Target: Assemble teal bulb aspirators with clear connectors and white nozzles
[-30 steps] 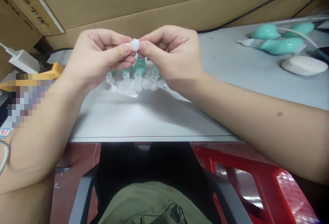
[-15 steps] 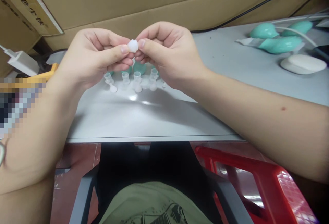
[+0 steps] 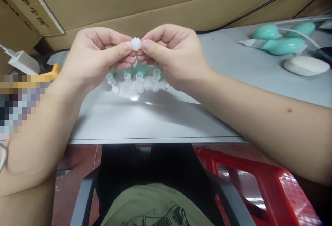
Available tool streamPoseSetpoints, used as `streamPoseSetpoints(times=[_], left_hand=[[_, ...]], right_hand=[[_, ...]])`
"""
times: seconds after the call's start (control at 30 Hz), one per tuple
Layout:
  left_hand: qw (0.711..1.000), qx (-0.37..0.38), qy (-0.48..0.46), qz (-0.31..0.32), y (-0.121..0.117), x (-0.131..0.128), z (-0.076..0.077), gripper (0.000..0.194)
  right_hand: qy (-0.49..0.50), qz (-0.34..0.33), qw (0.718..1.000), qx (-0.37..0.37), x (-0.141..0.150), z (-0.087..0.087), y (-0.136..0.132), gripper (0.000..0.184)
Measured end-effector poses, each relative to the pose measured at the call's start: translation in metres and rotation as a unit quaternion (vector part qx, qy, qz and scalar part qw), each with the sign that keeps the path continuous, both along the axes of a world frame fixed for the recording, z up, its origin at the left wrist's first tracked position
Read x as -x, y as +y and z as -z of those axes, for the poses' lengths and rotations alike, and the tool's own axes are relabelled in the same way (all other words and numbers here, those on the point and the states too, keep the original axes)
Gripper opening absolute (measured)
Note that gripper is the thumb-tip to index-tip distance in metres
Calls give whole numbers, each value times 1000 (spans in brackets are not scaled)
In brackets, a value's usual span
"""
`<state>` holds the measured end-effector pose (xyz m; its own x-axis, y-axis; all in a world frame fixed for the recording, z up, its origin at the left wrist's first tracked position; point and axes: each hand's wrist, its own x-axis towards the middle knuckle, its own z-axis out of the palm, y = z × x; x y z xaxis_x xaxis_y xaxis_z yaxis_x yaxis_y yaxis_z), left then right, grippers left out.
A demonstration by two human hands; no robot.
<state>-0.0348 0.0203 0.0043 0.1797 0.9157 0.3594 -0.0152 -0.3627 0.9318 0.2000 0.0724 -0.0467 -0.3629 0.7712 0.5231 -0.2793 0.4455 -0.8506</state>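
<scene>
A small white translucent plastic piece (image 3: 135, 44) is pinched between my two hands above the table. My left hand (image 3: 103, 51) grips its left side with thumb and fingertips. On its right side, the thumb and fingers of my right hand (image 3: 169, 51) are closed. Below them on the table stand several clear funnel-like plastic parts (image 3: 139, 77) in a row, with small white pieces (image 3: 140, 89) in front of them. Teal bulbs (image 3: 141, 67) lie behind the row, partly covered by my hands.
On the right of the grey table (image 3: 145, 122) lie more teal bulbs (image 3: 284, 45) and a white rounded object (image 3: 306, 65). A white plug adapter (image 3: 24, 63) and a yellow-edged item (image 3: 55, 71) are at left. Cardboard (image 3: 116, 1) lines the back; a red stool (image 3: 249, 167) stands below.
Both hands and the white piece have shifted very slightly to the right in view. The piece appears tilted a little differently; the grip is the same.
</scene>
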Motion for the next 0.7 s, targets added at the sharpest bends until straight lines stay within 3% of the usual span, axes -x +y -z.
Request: streamPoseSetpoints(times=[0.13,0.3,0.47,0.6,0.7], left_hand=[[998,27,61,3,-8,1,-10,16],[997,38,72,-17,-6,0,-10,39],[999,2,27,-48,-1,-6,0,9],[999,5,29,-19,0,-1,-2,10],[998,-8,57,-27,-5,7,-12,7]], right_hand=[[2,-35,999,26,-2,4,4,33],[14,3,1000,9,2,-3,-3,30],[-30,42,999,4,3,-5,-1,46],[-67,56,996,-27,0,-7,2,32],[-83,89,990,-74,-8,-15,-1,24]])
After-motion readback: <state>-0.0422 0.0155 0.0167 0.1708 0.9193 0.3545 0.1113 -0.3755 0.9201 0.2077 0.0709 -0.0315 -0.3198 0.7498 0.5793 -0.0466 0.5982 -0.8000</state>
